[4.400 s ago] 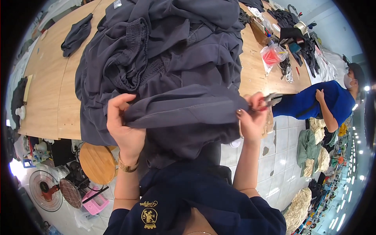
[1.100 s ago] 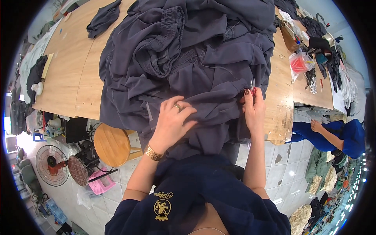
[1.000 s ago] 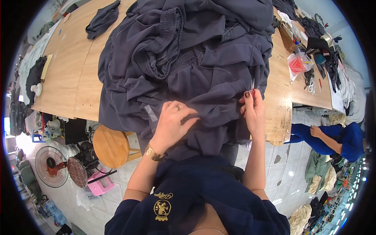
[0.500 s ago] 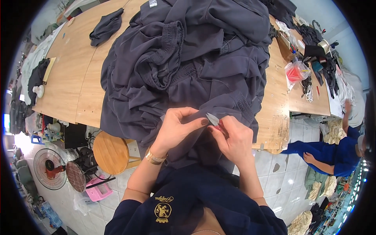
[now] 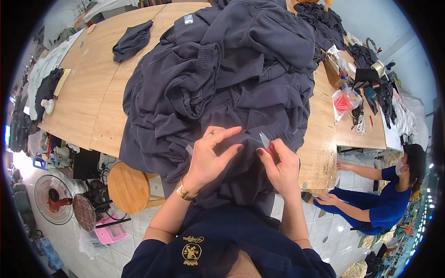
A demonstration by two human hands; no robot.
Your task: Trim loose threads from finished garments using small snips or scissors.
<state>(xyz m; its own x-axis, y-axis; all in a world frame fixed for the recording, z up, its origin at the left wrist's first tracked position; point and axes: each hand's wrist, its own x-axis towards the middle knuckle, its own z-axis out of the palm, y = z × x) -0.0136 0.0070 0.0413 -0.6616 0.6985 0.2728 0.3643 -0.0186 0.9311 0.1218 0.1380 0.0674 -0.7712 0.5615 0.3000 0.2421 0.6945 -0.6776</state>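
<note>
A large heap of dark grey trousers (image 5: 167, 106) with gathered elastic waistbands covers the middle of the table, its near edge hanging toward my lap. Over that near edge is my left hand (image 5: 211, 155), thumb and forefinger spread with a gap between them; its other fingers are partly hidden. To its right, my right hand (image 5: 282, 164) grips a small pair of thread snips (image 5: 265, 140), the pointed metal blades tilted up and left, the red handle mostly inside my fingers. The blades are apart from my left hand and lie over a gathered part of the cloth.
The wooden table (image 5: 88, 92) bears a small dark cloth piece (image 5: 133, 41) at far left. On the right lie a clear bag with red contents (image 5: 346, 100) and dark garments. A round stool (image 5: 128, 186) and a fan (image 5: 54, 199) stand left. A co-worker in blue (image 5: 389, 208) sits at right.
My hands have separated: the left fingers have let go of the cloth and spread, and the snips have moved right. The co-worker at right has shifted, one arm now reaching toward the table.
</note>
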